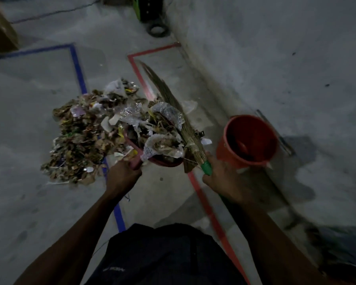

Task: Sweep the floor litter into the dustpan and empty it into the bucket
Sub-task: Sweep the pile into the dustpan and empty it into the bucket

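Observation:
My left hand (122, 175) grips the pink handle of a dark red dustpan (164, 162), which is heaped with leaves and crumpled clear plastic. My right hand (222, 179) grips the green handle of a stick broom (169, 103); its bristles lie along the right side of the loaded pan. A large litter pile (82, 136) of dry leaves, paper and wrappers spreads on the floor to the left of the pan. A red bucket (249, 138) stands upright on the floor just right of the broom, its mouth open.
Blue tape (78, 70) and red tape (206, 206) lines mark the grey concrete floor. A wall (275, 48) rises to the right behind the bucket. A dark ring (158, 30) and a green-black object lie at the far top. A cardboard box (0, 31) sits top left.

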A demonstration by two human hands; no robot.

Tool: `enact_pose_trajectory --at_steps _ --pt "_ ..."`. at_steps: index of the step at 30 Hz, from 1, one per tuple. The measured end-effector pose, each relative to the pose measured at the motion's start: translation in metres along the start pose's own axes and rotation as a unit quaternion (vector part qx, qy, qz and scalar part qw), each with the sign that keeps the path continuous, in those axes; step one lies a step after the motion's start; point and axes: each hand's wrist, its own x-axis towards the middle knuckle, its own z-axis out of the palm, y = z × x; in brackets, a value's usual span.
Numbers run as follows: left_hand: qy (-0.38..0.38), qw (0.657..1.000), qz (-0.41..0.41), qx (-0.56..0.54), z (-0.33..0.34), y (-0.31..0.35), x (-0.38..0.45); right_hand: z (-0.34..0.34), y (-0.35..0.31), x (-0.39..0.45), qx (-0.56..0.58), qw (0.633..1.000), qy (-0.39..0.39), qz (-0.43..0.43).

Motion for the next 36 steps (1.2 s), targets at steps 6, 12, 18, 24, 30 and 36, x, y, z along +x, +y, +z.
enact_pose_trajectory --at_steps 6,12,18,24,30,36 --pt "-0.028 0.999 0.027 -0.028 0.075 0.104 -0.012 -0.066 0.103 -0.014 -0.026 0.998 0.054 -0.019" --pt "-0.087 0.994 0.066 -0.001 0.123 0.185 -0.003 -0.086 0.183 -0.005 0.06 0.995 0.051 0.063" --pt "-0.144 0.985 0.09 0.032 0.177 0.244 0.036 -0.088 0.249 0.022 0.069 0.986 0.045 0.142" --pt "-0.182 0.973 0.121 0.074 0.242 0.292 0.09 -0.084 0.299 0.07 0.122 0.974 0.036 0.187" --pt "-0.197 0.959 0.144 0.142 0.295 0.328 0.141 -0.069 0.348 0.115 0.146 0.965 0.014 0.215" --pt "-0.228 0.951 0.13 0.162 0.349 0.347 0.173 -0.048 0.392 0.143 0.142 0.946 -0.006 0.291"
